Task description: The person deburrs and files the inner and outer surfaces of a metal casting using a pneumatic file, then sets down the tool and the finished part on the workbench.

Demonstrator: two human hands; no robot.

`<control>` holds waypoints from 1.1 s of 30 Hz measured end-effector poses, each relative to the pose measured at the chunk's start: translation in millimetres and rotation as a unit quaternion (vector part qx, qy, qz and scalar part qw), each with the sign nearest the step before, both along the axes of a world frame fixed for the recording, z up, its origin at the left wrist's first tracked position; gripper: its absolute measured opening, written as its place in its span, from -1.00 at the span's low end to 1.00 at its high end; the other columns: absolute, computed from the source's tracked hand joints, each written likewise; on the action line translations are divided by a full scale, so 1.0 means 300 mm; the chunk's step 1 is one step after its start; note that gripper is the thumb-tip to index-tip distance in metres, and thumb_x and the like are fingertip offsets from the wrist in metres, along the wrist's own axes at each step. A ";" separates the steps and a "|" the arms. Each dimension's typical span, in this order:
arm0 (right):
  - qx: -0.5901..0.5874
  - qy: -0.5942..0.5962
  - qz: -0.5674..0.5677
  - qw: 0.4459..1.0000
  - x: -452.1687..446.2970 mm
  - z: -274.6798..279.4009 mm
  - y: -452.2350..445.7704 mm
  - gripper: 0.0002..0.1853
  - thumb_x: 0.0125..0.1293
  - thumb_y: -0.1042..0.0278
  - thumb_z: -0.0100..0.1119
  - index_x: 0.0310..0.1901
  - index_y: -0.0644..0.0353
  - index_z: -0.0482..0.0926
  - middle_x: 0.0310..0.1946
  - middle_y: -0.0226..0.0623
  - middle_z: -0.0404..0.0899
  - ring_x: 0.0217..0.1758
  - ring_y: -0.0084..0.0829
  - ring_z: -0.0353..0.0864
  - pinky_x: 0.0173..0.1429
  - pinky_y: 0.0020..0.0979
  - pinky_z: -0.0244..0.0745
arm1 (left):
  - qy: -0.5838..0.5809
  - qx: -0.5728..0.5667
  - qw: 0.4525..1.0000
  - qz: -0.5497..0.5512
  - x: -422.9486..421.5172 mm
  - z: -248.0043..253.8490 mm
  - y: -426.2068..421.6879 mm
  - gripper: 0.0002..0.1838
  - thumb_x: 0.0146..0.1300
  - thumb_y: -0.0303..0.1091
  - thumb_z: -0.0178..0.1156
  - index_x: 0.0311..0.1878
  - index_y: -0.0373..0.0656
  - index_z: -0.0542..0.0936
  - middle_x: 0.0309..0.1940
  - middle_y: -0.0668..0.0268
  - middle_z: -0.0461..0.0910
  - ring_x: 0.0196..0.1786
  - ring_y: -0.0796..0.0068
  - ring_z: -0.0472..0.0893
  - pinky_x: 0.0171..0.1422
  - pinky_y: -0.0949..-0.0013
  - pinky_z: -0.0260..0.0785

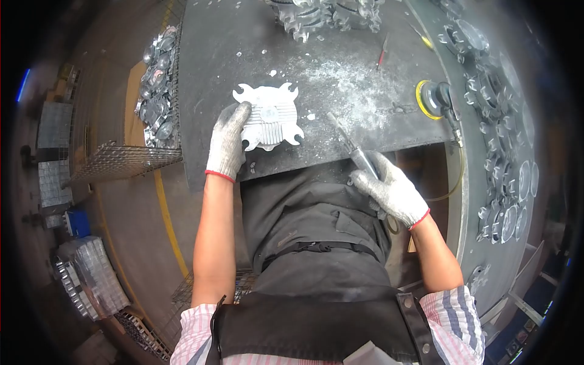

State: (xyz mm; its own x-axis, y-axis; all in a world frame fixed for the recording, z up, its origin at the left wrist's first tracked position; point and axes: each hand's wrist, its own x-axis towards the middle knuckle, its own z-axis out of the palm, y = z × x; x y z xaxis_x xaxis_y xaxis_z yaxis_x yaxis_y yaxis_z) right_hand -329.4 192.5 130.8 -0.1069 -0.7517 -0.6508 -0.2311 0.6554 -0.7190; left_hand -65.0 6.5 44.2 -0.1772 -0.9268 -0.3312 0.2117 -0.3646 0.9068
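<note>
My left hand (pixel 229 141), in a whitish knit glove with a red cuff, grips the left edge of a silver metal casting (pixel 269 115). This casting has a ribbed middle and open hooked lugs at its corners; it is over the near part of the dark workbench (pixel 243 42). My right hand (pixel 392 187), gloved alike, is closed around a grey air file (pixel 360 157). Its narrow tip points up and left toward the casting, apart from it. Part of a hose shows below that hand.
Pale dust and chips lie on the bench. A yellow-rimmed disc sander (pixel 431 99) sits at its right edge. More castings (pixel 328 15) are piled at the back, with a red-handled tool (pixel 382 52) nearby. Left, a wire basket (pixel 128 161) adjoins round metal parts (pixel 159 85); castings (pixel 486 103) line the right surface.
</note>
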 end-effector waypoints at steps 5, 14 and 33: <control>-0.060 0.078 0.099 0.990 0.011 -0.011 0.027 -0.30 0.35 -0.14 0.32 0.33 0.20 0.45 -0.08 0.03 0.71 0.02 -0.23 0.72 0.10 -0.26 0.56 | -0.034 -0.018 0.999 0.009 -0.017 0.010 -0.002 -0.41 0.34 -0.19 0.36 0.27 -0.42 0.49 0.03 0.07 0.65 0.03 0.34 0.67 0.10 0.28 0.54; 0.006 0.103 0.204 0.974 0.044 0.000 -0.011 -0.30 0.39 -0.23 0.21 0.33 0.17 0.45 0.09 0.14 0.67 0.22 0.11 0.63 0.26 -0.09 0.50 | -0.191 -0.111 0.975 -0.026 -0.065 0.094 0.024 -0.41 0.31 -0.21 0.41 0.27 -0.39 0.50 0.10 0.06 0.63 0.11 0.39 0.61 0.18 0.35 0.48; 0.040 0.047 0.164 0.985 0.048 -0.047 -0.044 -0.37 0.48 -0.16 0.13 0.39 0.11 0.45 -0.13 -0.18 0.68 -0.24 -0.37 0.64 -0.09 -0.31 0.54 | -0.174 -0.158 0.971 -0.036 -0.073 0.034 0.058 -0.45 0.29 -0.32 0.43 0.29 -0.25 0.49 0.12 0.15 0.62 0.14 0.43 0.58 0.17 0.34 0.50</control>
State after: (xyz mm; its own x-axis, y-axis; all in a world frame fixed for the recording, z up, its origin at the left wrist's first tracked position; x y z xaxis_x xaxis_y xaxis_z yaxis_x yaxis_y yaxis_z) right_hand -314.9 179.4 116.7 0.0705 -0.7022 -0.7085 -0.5024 0.5886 -0.6333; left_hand -86.8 23.8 54.4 -0.1732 -0.9814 -0.0828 -0.1425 -0.0583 0.9881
